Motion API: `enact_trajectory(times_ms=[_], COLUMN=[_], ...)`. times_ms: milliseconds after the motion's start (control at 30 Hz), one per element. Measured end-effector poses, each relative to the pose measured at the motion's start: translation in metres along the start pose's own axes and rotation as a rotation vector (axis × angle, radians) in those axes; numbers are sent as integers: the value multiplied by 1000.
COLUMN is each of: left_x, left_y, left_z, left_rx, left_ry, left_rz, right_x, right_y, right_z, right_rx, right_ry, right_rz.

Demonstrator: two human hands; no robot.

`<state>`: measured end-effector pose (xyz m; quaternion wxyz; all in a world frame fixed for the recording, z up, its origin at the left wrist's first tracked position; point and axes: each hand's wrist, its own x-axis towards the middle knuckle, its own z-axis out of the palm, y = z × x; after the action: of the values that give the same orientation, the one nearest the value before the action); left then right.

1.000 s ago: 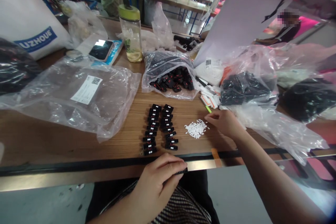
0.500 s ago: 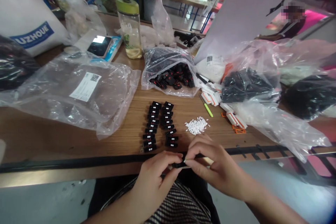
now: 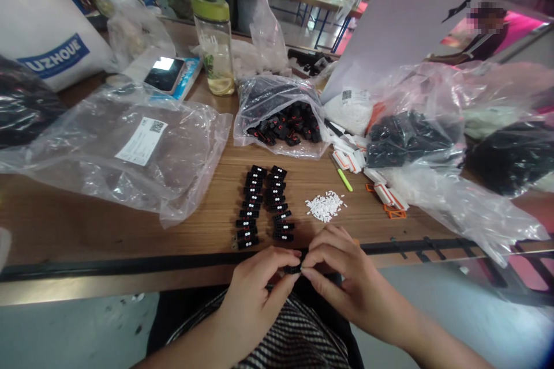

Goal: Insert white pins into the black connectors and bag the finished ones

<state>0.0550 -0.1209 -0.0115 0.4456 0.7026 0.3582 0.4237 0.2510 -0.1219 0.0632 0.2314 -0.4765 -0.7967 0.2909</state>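
Black ribbed plastic block [image 3: 293, 269] (small, oblong) fills the left hand's [image 3: 262, 283] grip.

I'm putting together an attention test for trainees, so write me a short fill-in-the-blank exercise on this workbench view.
The left hand and right hand meet at a small part coloured ____.
The blocks on the table stand in ____ columns.
The pile of tiny pieces beside them is ____ in colour.
From the person's side, the phone lies to the ____ of the bottle.

Missing words: black; two; white; left.
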Motion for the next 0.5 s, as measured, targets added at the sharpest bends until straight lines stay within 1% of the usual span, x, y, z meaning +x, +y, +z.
enact_trajectory(times_ms=[100, 233, 367, 433, 467, 500], left_x=[0, 1, 2, 2, 2, 2], left_y=[0, 1, 2, 2, 2, 3], left_z=[0, -1, -2, -2, -2, -3], left_rx=[9, 4, -1, -14, -19, -23], left_ry=[3, 15, 3, 1, 1, 3], left_rz=[-6, -31, -44, -48, -50, -53], right_x=[-1, -9, -18, -18, -16, -13], right_y=[-1, 3, 4, 4, 6, 10], right_z=[0, 7, 16, 14, 9, 2], right_rx=[-131, -315, -473, -464, -429, -385], right_ry=[14, 103, 165, 176, 181, 193], right_rz=[-80, -219, -321, -329, -306, -254])
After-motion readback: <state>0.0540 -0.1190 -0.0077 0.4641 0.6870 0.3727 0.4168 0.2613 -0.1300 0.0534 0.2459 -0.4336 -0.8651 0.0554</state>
